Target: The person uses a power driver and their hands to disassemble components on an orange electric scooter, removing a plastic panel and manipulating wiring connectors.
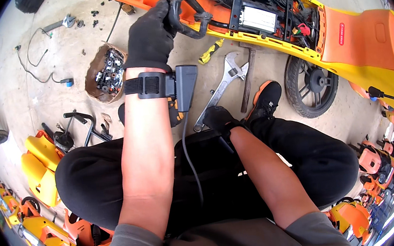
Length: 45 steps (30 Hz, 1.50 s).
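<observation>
My left hand, in a black glove, reaches forward and is closed around a bent black metal bracket at the side of an orange and yellow scooter. The fingertips are partly hidden behind the bracket. My right hand, also gloved in black, is low between my knees with its fingers curled. Beside it lies the handle end of a large adjustable wrench on the floor; what the fingers hold, if anything, is hidden.
A hammer and a yellow-black tool handle lie near the wrench. Left of my forearm sits a torn carton of metal parts. A loose wheel rests under the scooter; a wired connector and yellow shells lie left.
</observation>
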Motion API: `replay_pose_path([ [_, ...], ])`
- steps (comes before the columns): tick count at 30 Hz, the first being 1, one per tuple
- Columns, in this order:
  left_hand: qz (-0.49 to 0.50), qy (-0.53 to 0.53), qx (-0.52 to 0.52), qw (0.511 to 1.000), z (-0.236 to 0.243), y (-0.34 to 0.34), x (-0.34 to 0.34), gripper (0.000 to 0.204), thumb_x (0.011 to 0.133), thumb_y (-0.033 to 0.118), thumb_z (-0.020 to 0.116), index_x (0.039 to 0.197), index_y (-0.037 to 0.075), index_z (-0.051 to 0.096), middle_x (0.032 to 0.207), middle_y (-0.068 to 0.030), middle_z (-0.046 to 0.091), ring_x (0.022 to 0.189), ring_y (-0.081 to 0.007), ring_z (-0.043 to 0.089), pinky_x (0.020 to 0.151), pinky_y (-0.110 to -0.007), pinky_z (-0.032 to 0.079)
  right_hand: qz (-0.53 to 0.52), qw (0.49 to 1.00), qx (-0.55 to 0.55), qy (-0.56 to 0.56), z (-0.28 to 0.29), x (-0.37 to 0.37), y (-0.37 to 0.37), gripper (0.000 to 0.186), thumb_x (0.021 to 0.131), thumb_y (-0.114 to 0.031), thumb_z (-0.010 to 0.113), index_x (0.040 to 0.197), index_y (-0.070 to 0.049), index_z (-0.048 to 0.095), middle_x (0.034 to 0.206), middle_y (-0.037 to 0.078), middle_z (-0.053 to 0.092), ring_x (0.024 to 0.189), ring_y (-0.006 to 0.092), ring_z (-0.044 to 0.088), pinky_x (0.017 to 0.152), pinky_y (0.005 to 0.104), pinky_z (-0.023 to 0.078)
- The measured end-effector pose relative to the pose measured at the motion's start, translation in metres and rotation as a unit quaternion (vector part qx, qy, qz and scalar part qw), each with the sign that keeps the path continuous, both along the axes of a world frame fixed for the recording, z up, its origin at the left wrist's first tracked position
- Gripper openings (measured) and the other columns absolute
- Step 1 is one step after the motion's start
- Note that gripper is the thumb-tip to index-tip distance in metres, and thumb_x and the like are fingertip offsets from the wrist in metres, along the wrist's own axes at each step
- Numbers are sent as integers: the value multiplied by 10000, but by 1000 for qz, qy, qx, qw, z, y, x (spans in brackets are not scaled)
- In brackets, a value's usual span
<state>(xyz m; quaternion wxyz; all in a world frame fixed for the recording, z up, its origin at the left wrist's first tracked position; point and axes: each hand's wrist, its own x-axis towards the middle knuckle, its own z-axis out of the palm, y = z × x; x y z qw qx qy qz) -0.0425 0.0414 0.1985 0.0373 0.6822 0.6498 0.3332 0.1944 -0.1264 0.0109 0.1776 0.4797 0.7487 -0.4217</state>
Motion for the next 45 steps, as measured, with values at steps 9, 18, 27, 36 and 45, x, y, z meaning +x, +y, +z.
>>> replay_pose_path([
  [9,-33,-297,-19,954,-6,-1,-3,453,771,-31,684,1212,42,613,1062,-156,688,960,-294,678,818,-340,557,-22,999,-17,27,30,-10,14,226,777,-193,588,852,-23,716,920,229,690,895,387,672,819,470,527],
  [18,-15,-128,-37,991,5,3,16,414,800,-2,684,1208,23,614,1025,-166,694,920,-294,690,785,-331,556,-73,997,-4,22,13,10,13,267,801,-276,593,818,-28,692,844,192,677,860,373,647,809,480,497],
  [27,25,-103,-22,994,6,-4,10,424,766,67,731,1179,42,639,1071,-182,675,976,-335,661,834,-353,549,19,997,30,64,47,-6,25,226,809,-224,575,788,-35,697,831,198,678,835,365,667,764,469,524],
  [36,19,-145,-57,988,13,-5,17,484,756,13,727,1224,45,605,1070,-166,679,972,-309,668,839,-341,548,-113,975,11,192,67,-29,48,311,823,-230,625,1044,-11,623,940,243,666,916,418,637,798,486,501],
  [45,-81,-412,-93,903,44,-48,-45,328,937,13,517,1259,-44,541,1112,-139,679,1031,-200,669,852,-278,558,-68,913,225,334,112,-74,59,614,725,-148,742,1276,-38,496,1060,201,615,1008,379,594,883,455,477],
])
